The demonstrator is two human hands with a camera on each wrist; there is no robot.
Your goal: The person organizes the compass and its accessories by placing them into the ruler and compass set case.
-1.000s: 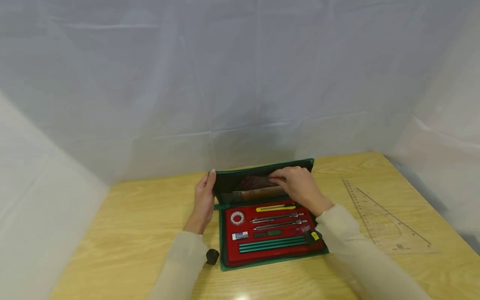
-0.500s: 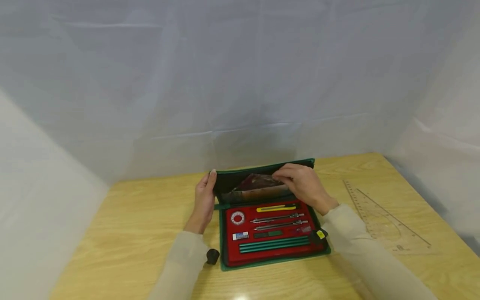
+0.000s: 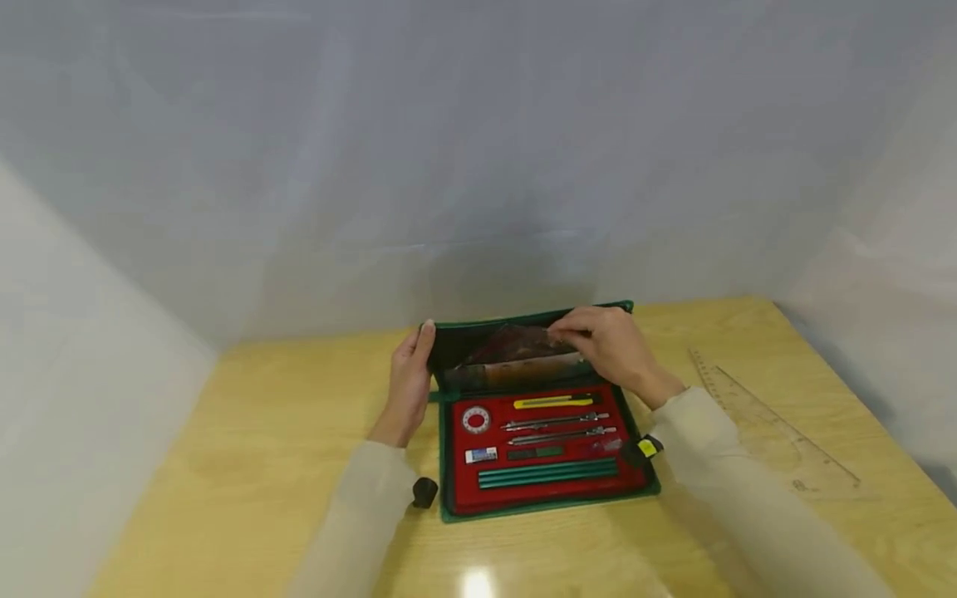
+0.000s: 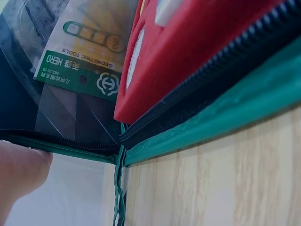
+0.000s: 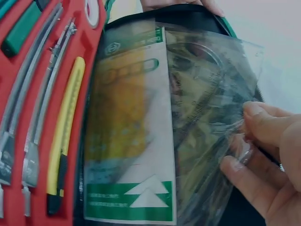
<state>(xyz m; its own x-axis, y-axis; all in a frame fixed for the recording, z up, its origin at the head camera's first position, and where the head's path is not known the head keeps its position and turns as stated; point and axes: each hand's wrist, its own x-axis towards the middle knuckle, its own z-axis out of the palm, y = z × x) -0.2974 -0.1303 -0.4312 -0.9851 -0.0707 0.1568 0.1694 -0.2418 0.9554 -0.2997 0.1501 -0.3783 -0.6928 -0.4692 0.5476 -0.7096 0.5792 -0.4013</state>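
Observation:
A green zip case (image 3: 553, 504) stands open on the table, its lid (image 3: 452, 345) raised at the back. My left hand (image 3: 407, 386) grips the lid's left edge, thumb on top. At the lid's pocket, my right hand (image 3: 616, 353) pinches the edge of a clear plastic bag (image 5: 207, 89) between thumb and fingers. Clear drawing templates with printed scales show through the bag. Part of the bag sits behind a printed "Geometric Tools" sleeve (image 5: 127, 122). The red tray (image 3: 467, 498) in the base holds a yellow utility knife (image 3: 553, 401) and two compasses (image 3: 561, 428).
Also in the tray are a white ring-shaped piece (image 3: 476, 419), an eraser (image 3: 481, 455) and green pencils (image 3: 549, 473). A clear set square (image 3: 777, 432) lies on the table (image 3: 299, 440) to the right. White sheeting (image 3: 374, 166) rises behind the table.
My right hand has drawn the bag's edge up and to the right, so more of the bag shows above the sleeve. My left hand keeps its grip on the lid.

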